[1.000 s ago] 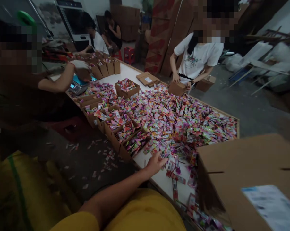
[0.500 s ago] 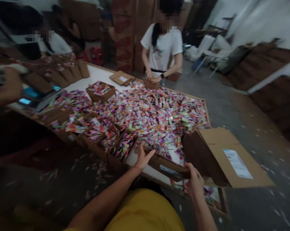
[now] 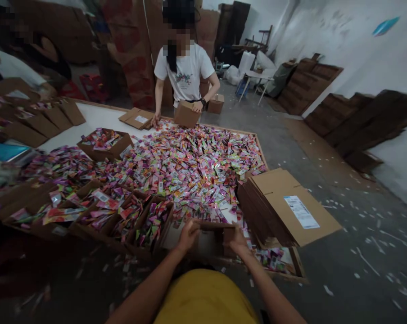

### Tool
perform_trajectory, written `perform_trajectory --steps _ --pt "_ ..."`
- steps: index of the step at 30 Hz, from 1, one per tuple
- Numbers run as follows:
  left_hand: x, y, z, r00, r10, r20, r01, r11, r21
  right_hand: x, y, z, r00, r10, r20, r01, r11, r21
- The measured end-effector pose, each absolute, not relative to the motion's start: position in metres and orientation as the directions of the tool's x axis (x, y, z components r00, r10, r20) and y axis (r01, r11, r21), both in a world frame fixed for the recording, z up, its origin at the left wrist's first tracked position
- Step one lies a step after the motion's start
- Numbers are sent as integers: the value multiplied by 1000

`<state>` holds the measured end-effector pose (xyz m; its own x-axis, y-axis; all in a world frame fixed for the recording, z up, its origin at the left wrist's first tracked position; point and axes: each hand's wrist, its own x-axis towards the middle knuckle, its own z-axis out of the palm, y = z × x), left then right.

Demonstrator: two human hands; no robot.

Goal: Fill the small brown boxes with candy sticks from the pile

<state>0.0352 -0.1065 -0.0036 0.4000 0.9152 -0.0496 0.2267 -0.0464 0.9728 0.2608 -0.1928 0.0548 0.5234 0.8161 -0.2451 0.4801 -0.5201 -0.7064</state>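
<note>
A small cardboard box (image 3: 213,227) stands between my hands at the table's near edge, its walls folded out. My left hand (image 3: 189,235) is closed on its left corner, and my right hand (image 3: 239,242) grips its right corner. Much of the box's inside is in shadow. Beyond it spreads a large heap of small colourful packets (image 3: 196,166). Just right of my right hand lies a stack of flattened cardboard boxes (image 3: 274,202), the top one bearing a white label (image 3: 301,211). Left of my left hand, a row of open boxes (image 3: 152,225) is filled with packets.
Across the white-topped table (image 3: 102,119), a co-worker (image 3: 185,76) holds a cardboard box (image 3: 186,114). A filled box (image 3: 105,144) and flat boxes (image 3: 136,118) lie mid-table. Other people sit at far left. Cardboard stacks (image 3: 368,121) line the right wall; scraps litter the floor.
My hands have turned and opened out the flat box; my left hand, formerly spread beside it, has closed on it. The co-worker's box is tilted, one hand reaching to the packets. My view has swung right.
</note>
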Motion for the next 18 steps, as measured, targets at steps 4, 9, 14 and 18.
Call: perform_trajectory --steps 4,9,14,18 --pt "33 -110 2 365 931 20 183 -93 979 269 -219 90 107 989 -106 647 -150 -748" --pt "8 -110 21 562 827 -21 228 -131 965 274 -248 100 -118 983 -143 811 12 -584" --pt "-9 -117 49 645 759 -88 420 -257 870 251 -234 78 8 1000 22 867 4 -498" --pt "19 -127 69 607 789 -101 658 -427 621 228 -222 64 156 981 116 925 -104 -364"
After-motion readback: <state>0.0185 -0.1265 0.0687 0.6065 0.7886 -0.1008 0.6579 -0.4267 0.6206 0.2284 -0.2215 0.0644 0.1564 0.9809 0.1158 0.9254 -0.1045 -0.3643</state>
